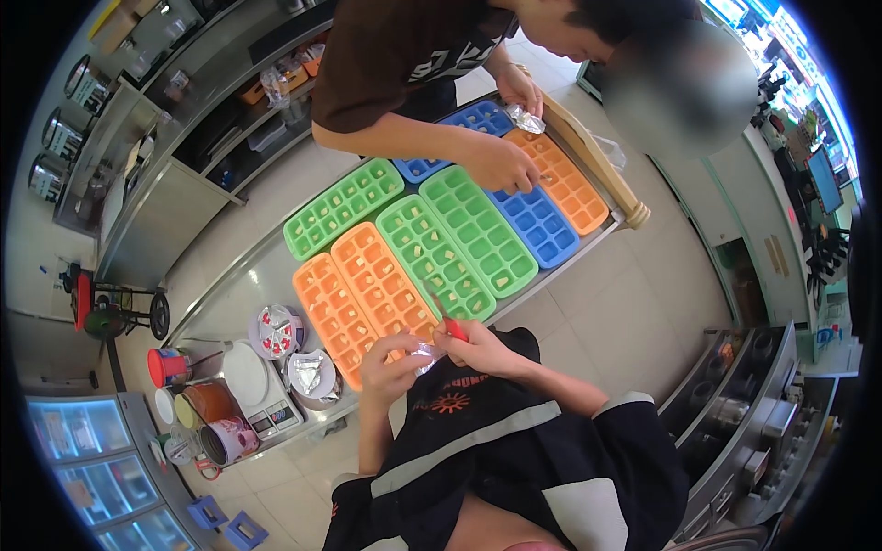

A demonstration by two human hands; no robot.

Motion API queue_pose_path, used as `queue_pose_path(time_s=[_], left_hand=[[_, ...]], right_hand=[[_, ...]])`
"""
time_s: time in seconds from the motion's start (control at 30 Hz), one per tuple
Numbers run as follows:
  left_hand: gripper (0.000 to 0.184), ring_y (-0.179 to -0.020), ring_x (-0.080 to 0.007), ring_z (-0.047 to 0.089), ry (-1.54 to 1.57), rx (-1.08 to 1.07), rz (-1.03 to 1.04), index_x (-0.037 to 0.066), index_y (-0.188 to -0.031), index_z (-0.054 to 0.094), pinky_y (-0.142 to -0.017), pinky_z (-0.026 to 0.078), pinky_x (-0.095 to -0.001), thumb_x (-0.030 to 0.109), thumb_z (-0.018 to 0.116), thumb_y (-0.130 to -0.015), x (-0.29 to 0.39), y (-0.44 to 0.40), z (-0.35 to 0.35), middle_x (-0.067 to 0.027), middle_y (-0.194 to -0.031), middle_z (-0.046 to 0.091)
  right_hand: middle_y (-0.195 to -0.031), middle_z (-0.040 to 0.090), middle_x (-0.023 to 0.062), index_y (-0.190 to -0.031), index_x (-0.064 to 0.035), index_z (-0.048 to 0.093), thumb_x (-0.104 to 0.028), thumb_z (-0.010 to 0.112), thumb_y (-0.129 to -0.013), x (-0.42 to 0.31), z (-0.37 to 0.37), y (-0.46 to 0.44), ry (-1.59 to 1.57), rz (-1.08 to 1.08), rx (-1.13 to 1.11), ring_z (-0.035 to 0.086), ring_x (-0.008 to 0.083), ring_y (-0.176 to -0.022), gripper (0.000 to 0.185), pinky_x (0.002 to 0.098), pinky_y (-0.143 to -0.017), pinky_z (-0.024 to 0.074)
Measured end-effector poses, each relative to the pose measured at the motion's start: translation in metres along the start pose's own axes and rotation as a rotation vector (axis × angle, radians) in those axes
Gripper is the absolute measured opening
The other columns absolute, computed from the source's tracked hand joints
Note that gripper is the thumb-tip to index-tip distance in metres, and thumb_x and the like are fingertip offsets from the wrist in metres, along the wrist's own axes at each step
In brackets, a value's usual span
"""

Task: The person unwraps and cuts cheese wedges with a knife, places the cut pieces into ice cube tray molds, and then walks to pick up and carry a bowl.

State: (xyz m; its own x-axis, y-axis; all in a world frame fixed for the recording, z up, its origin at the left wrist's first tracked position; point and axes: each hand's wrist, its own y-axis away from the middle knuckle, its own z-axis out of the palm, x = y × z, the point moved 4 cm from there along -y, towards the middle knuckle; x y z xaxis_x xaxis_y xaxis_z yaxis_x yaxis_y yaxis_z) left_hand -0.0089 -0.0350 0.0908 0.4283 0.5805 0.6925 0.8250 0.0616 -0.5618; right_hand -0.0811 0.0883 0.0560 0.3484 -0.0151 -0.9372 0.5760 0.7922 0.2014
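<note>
My left hand (388, 367) pinches a piece of crumpled silver foil (424, 354) in front of my apron. Closed around the red handle of a small knife (454, 328) is my right hand (475, 349); the blade points away from me, over a green tray. Beyond my hands lie an orange ice cube tray (387, 280), another orange tray (333, 317) and a green ice cube tray (435, 257). Small pale pieces sit in many of their cells. Whatever the foil contains is hidden by my fingers.
Across the metal table, a co-worker (413, 83) holds foil (525, 118) and reaches over a blue tray (533, 225) and an orange tray (560, 179). At left stand a scale (276, 415), a round box of foil wedges (277, 331), a bowl (312, 375) and tubs.
</note>
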Motion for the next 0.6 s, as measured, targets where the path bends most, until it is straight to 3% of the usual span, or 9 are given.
queue_pose_path(time_s=[0.03, 0.13, 0.33, 0.43, 0.53, 0.6], left_hand=[[0.025, -0.075, -0.0195, 0.058, 0.024, 0.051, 0.004, 0.009, -0.070, 0.063, -0.077, 0.048, -0.0342, -0.011, 0.059, -0.056, -0.001, 0.001, 0.001, -0.0059, -0.078, 0.052], [0.023, -0.076, -0.0217, 0.059, 0.114, 0.129, -0.024, 0.007, -0.068, 0.061, -0.078, 0.048, -0.0350, -0.012, 0.058, -0.057, -0.007, 0.008, 0.002, -0.0073, -0.080, 0.049], [0.017, -0.075, -0.0238, 0.059, 0.292, 0.188, -0.102, 0.005, -0.068, 0.059, -0.078, 0.047, -0.0347, -0.011, 0.059, -0.062, -0.007, 0.008, 0.003, -0.0075, -0.083, 0.046], [0.016, -0.074, -0.0242, 0.059, 0.318, 0.232, -0.137, 0.005, -0.068, 0.058, -0.076, 0.047, -0.0344, -0.010, 0.059, -0.062, -0.011, 0.009, 0.002, -0.0071, -0.083, 0.046], [0.015, -0.074, -0.0246, 0.059, 0.340, 0.260, -0.170, 0.005, -0.067, 0.058, -0.075, 0.048, -0.0347, -0.009, 0.058, -0.062, -0.017, 0.010, 0.000, -0.0071, -0.083, 0.045], [0.015, -0.075, -0.0247, 0.059, 0.360, 0.262, -0.185, 0.005, -0.067, 0.059, -0.075, 0.048, -0.0350, -0.009, 0.058, -0.062, -0.021, 0.012, -0.002, -0.0072, -0.083, 0.045]], right_hand=[[-0.054, 0.043, -0.0041, -0.074, -0.0029, 0.049, -0.013, 0.049, -0.083, 0.007, 0.003, 0.002, -0.355, 0.219, -0.027, 0.034, 0.0030, -0.045, 0.013, 0.0192, -0.041, 0.0260], [-0.056, 0.041, -0.0051, -0.082, -0.0036, 0.050, -0.013, 0.049, -0.084, 0.004, 0.002, 0.003, -0.395, 0.145, -0.076, 0.030, 0.0003, -0.045, 0.010, 0.0164, -0.040, 0.0212], [-0.066, 0.050, -0.0021, -0.091, -0.0023, 0.053, -0.010, 0.053, -0.081, -0.018, -0.002, 0.010, -0.084, -0.037, -0.201, 0.042, 0.0031, -0.057, 0.013, 0.0171, -0.049, 0.0320], [-0.070, 0.052, -0.0011, -0.089, -0.0019, 0.054, -0.010, 0.054, -0.080, -0.011, -0.006, 0.010, -0.145, -0.113, -0.216, 0.045, 0.0042, -0.063, 0.012, 0.0175, -0.054, 0.0349], [-0.070, 0.052, -0.0019, -0.086, -0.0025, 0.054, -0.012, 0.056, -0.079, -0.010, -0.003, 0.010, -0.134, -0.187, -0.152, 0.044, 0.0038, -0.060, 0.012, 0.0178, -0.052, 0.0344], [-0.069, 0.052, -0.0023, -0.087, -0.0029, 0.054, -0.014, 0.056, -0.079, -0.010, -0.005, 0.012, -0.166, -0.097, -0.152, 0.044, 0.0038, -0.058, 0.013, 0.0185, -0.050, 0.0344]])
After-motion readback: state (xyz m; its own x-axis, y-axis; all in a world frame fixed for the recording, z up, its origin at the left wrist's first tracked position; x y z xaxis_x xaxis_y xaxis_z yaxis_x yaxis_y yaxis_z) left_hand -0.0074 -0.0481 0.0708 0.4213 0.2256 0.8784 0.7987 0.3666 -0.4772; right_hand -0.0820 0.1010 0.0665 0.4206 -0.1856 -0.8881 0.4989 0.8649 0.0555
